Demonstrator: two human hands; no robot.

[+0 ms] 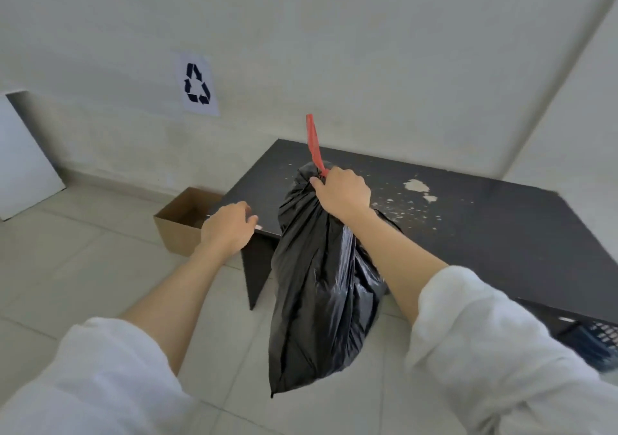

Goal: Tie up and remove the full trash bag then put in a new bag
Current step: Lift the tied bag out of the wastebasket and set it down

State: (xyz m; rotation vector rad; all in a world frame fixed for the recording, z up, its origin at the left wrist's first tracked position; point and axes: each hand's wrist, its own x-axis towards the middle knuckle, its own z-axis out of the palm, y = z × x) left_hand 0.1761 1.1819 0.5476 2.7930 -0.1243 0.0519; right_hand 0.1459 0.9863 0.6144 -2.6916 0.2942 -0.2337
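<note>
A full black trash bag [317,284] hangs in the air in front of a dark table, its neck gathered. My right hand [344,192] grips the gathered neck, and a red drawstring strip [314,143] sticks up out of the fist. My left hand [229,225] hovers to the left of the bag near the table's corner, fingers loosely curled and holding nothing. The bag's bottom is off the tiled floor. No bin and no new bag show clearly.
A dark table [468,220] with chipped pale patches stands against the wall at right. An open cardboard box [182,220] sits on the floor left of it. A recycling sign [197,83] hangs on the wall. A dark mesh basket [598,337] peeks in at the right edge.
</note>
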